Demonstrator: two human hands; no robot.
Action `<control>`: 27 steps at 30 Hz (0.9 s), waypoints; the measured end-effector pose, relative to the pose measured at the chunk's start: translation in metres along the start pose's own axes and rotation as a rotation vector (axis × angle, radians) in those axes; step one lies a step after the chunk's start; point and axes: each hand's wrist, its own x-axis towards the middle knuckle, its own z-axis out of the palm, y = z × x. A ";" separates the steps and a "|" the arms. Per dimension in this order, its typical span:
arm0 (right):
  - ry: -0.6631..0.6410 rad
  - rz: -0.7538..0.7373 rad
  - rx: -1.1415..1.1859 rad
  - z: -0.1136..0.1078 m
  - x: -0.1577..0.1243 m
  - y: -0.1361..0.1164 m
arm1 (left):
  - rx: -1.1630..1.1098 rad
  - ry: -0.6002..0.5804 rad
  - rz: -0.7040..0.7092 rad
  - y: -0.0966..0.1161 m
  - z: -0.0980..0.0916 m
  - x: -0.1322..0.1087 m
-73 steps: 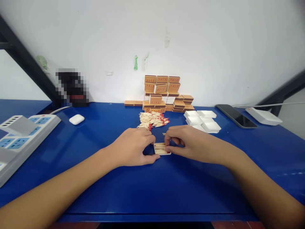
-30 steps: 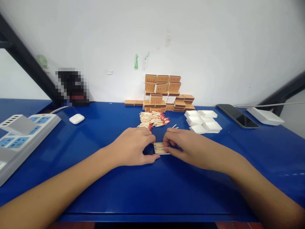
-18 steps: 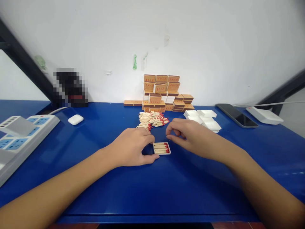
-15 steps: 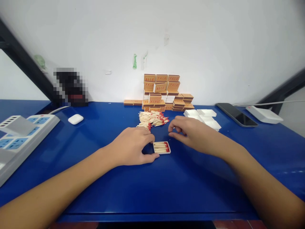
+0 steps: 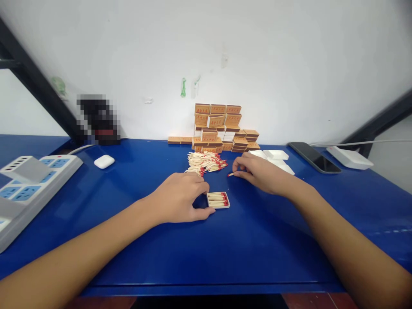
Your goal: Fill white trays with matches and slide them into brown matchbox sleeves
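Observation:
A small white matchbox tray (image 5: 218,207) lies on the blue table, filled with red-tipped matches (image 5: 217,199). My left hand (image 5: 180,197) grips its left end between thumb and forefinger. To the upper right of the tray, my right hand (image 5: 257,171) pinches a single match (image 5: 231,174), its dark red head pointing left; the rest of that match is hidden by the fingers. A loose heap of matches (image 5: 206,161) lies just beyond both hands.
Orange matchboxes (image 5: 216,122) are stacked against the wall. White trays (image 5: 276,155) lie behind my right hand, with a phone (image 5: 313,157) and white device (image 5: 349,158) farther right. Left are a white earbud case (image 5: 104,161) and a power strip (image 5: 69,167).
My right hand has closed on a match, which now shows at its fingertips. My left hand stays at the tray. The whole view has shifted slightly.

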 end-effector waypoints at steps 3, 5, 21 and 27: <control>-0.029 -0.009 0.002 -0.001 0.000 0.001 | 0.001 0.004 -0.004 0.000 0.000 -0.001; -0.030 -0.035 0.012 -0.002 -0.002 -0.001 | 0.002 0.004 -0.007 -0.001 0.000 -0.001; -0.017 -0.132 0.267 -0.021 -0.019 -0.040 | 0.014 0.008 -0.011 0.000 0.001 -0.001; 0.000 -0.191 0.239 -0.026 -0.027 -0.051 | 0.035 0.010 -0.023 -0.002 0.000 -0.001</control>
